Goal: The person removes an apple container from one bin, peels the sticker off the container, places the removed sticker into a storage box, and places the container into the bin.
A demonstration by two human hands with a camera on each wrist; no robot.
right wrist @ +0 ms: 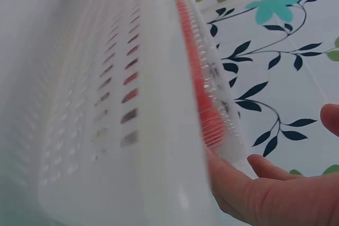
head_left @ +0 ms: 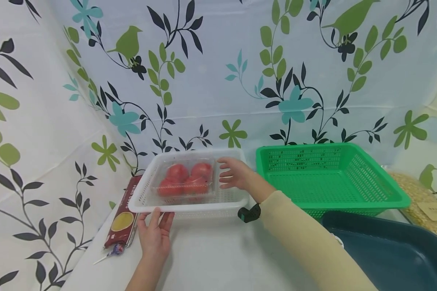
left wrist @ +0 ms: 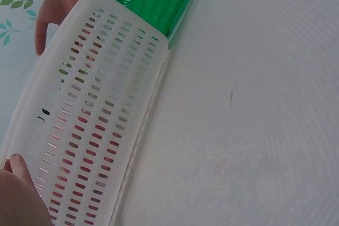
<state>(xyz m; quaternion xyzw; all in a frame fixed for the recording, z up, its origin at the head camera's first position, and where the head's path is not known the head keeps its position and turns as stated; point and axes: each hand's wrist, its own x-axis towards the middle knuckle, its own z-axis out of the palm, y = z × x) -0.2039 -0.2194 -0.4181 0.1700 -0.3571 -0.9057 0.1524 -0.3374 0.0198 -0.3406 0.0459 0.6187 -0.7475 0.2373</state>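
Observation:
A white plastic basket [head_left: 222, 207] with slotted walls stands against the patterned cloth. In it lies a clear plastic box of tomatoes [head_left: 185, 184], toward the left side. My left hand [head_left: 155, 234] holds the basket's front rim near the left corner; a fingertip shows on the outer wall in the left wrist view. Over the right part of the basket is my right hand [head_left: 236, 174], its fingers apart and pointing at the box, with nothing held. In the right wrist view, the right hand [right wrist: 270, 189] appears beyond the basket wall, beside the clear box.
Right of the white basket stands a green basket [head_left: 349, 207]. A dark blue tray [head_left: 393, 250] lies in front of it, partly behind my right sleeve. A bag of yellowish grains [head_left: 415, 194] is at far right. At left are a dark red packet [head_left: 125, 210] and a lollipop [head_left: 117, 249].

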